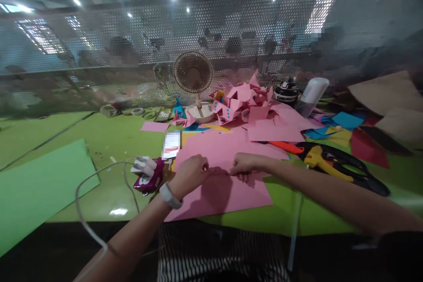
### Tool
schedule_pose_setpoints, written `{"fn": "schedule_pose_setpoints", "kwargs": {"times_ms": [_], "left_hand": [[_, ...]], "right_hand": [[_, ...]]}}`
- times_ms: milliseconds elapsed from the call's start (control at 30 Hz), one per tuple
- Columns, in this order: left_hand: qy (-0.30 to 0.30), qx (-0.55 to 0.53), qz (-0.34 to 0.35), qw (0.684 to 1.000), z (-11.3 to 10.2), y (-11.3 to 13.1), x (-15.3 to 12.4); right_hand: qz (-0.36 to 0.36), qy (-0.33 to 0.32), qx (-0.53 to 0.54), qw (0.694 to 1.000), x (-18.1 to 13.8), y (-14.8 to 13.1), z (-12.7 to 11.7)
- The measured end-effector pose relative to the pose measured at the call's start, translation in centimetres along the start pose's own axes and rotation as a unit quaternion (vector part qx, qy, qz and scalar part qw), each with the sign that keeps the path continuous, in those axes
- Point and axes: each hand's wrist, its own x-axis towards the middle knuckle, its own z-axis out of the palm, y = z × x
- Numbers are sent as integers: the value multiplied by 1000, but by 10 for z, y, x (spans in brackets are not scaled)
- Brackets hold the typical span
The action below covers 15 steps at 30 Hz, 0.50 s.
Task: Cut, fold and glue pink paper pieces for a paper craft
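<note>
On the green table [109,143], the pink sheet [237,194] lies beneath the curled left hand [191,175] and the bunched right hand [245,165], which face each other across its middle, neither clearly nearer, though whether either grips it cannot be told.

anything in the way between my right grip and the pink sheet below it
Nothing visible: the right grip is right at the pink sheet, with pink surface showing around it. The yellow tool lies off to the right and the fan stands beyond, neither between them.
</note>
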Motion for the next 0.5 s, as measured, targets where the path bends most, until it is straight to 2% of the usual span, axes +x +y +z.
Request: {"fn": "schedule_pose_setpoints", "kwargs": {"times_ms": [67,167,233,333,500], "left_hand": [[-91,-69,-12,993,1,4,19],[-263,-238,-63,933,12,2,42],[-290,-255,-75,919,20,-5,49],[-297,-255,-87,916,24,-19,49],[-308,-235,-118,914,13,-43,36]], "right_hand": [[4,-4,-2,1000,1,0,0],[8,-8,-1,1000,5,3,1],[6,-9,2,1000,7,5,1],[8,-12,6,1000,8,5,2],[13,-14,15,1000,0,1,2]]}}
